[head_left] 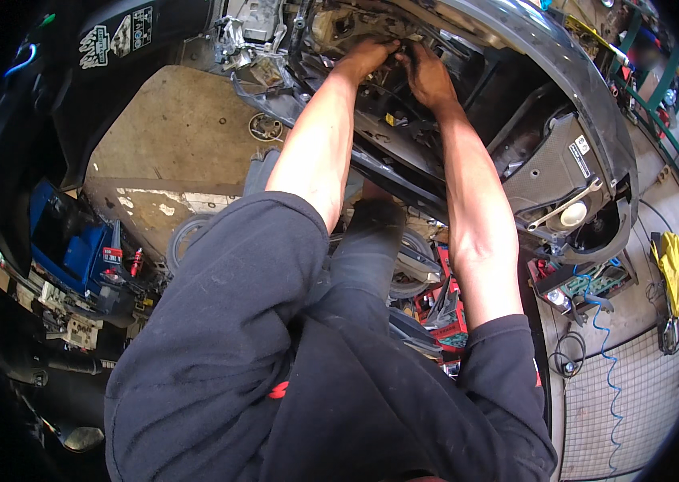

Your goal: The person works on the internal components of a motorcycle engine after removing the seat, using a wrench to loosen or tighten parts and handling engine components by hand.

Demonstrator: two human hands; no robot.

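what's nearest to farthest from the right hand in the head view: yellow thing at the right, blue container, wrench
From the right hand, as the head view shows it:
1. Wrench: lying on the dark panel to the hand's right.
2. Yellow thing: farther out, toward the right edge.
3. Blue container: across on the far left.

Pale light brightens the floor (637,301) on the right and washes out the forearms (315,153); the left sinks into dimness. Reflections streak the curved dark panel (589,76). Around the fingertips, shadow makes detail hard to judge. Straight edges bow toward a black rim.
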